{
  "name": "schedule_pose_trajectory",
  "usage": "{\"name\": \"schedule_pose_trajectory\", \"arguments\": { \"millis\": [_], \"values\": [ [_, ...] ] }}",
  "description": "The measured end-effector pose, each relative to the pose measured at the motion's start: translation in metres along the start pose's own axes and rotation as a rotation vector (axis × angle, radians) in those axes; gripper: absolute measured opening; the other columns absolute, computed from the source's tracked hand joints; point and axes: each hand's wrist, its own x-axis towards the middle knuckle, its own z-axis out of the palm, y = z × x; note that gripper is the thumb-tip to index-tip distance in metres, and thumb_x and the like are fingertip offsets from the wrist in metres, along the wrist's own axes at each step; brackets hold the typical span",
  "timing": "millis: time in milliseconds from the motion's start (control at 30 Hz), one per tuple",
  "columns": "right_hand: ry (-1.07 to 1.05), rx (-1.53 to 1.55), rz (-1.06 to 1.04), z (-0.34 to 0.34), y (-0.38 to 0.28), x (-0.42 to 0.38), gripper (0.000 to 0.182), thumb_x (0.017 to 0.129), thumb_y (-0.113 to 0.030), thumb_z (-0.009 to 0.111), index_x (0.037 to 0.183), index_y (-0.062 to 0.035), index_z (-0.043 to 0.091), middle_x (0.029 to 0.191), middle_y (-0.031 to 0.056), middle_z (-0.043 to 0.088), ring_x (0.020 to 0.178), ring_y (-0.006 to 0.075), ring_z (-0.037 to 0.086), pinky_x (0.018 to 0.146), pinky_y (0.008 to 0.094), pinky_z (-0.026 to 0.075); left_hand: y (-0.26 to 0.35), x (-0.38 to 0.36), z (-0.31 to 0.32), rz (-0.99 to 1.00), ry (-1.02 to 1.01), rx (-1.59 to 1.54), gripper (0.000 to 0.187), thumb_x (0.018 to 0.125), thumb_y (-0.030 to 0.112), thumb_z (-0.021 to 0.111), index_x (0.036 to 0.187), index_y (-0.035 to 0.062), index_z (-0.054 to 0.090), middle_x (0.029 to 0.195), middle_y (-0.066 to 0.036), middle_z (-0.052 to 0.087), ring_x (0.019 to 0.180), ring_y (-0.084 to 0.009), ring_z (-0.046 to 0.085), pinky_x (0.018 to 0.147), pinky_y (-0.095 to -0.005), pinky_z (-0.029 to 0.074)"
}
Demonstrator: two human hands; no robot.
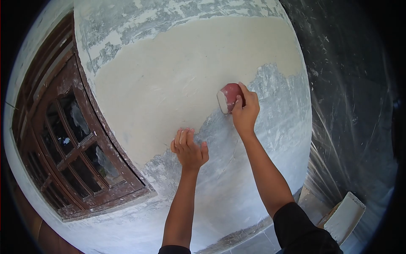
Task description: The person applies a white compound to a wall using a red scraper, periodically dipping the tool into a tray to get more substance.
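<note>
In the head view, my right hand (246, 111) grips a dark red sanding block (233, 94) with a pale, whitish edge. The block is at the wall, near the lower border of a cream plaster patch (203, 55). To its lower left, my left hand (189, 149) is open, its fingers spread against the wall at the patch's edge. Nothing is in the left hand. Mottled grey-white wall (237, 156) surrounds both hands below the patch.
At the left, a brown wooden window frame (99, 122) with several glass panes is set in the wall. Clear plastic sheeting (338, 106) hangs over a dark area at the right. A white plaster-smeared tray (347, 216) stands low at the right, near grey floor tiles (260, 243).
</note>
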Motion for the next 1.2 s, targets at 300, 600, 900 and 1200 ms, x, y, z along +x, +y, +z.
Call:
{"name": "schedule_pose_trajectory", "arguments": {
  "millis": [300, 600, 900, 1200],
  "values": [
    [-0.330, 0.227, -0.154, 0.003, -0.035, -0.016, 0.043, 0.085, 0.007, 0.059, 0.124, -0.0080, 0.064, 0.094, 0.0151, 0.057, 0.082, 0.0287, 0.061, 0.074, 0.0367, 0.051, 0.002, 0.002, -0.001, 0.032, -0.035, 0.036, 0.052, 0.093, 0.035, 0.045, 0.133, 0.0020, 0.042, 0.128, -0.013, 0.046, 0.128, -0.0298, 0.040, 0.102, -0.0464, 0.022],
    [0.183, -0.069, 0.028, -0.031, 0.027, 0.020, 0.042, 0.085, 0.005, 0.059, 0.125, -0.0079, 0.064, 0.098, 0.0145, 0.057, 0.089, 0.0296, 0.060, 0.080, 0.0374, 0.049, 0.002, 0.001, 0.001, 0.050, -0.045, 0.058, 0.052, 0.092, 0.034, 0.045, 0.133, 0.0020, 0.042, 0.129, -0.013, 0.046, 0.127, -0.0304, 0.041, 0.102, -0.0466, 0.023],
    [0.097, -0.055, 0.118, -0.034, 0.031, 0.006, 0.042, 0.086, 0.006, 0.058, 0.125, -0.0061, 0.063, 0.100, 0.0147, 0.057, 0.091, 0.0298, 0.060, 0.083, 0.0366, 0.049, 0.002, 0.001, 0.001, 0.047, -0.048, 0.061, 0.051, 0.093, 0.035, 0.045, 0.132, 0.0018, 0.043, 0.128, -0.014, 0.047, 0.128, -0.0308, 0.041, 0.102, -0.0465, 0.023],
    [0.035, 0.010, 0.333, -0.016, 0.022, -0.019, 0.042, 0.086, 0.005, 0.058, 0.127, -0.0045, 0.061, 0.105, 0.0158, 0.058, 0.099, 0.0312, 0.060, 0.088, 0.0378, 0.048, 0.002, 0.001, 0.001, 0.047, -0.051, 0.065, 0.051, 0.093, 0.035, 0.046, 0.133, 0.0026, 0.043, 0.128, -0.013, 0.047, 0.128, -0.0310, 0.040, 0.103, -0.0468, 0.022]
  ]
}}
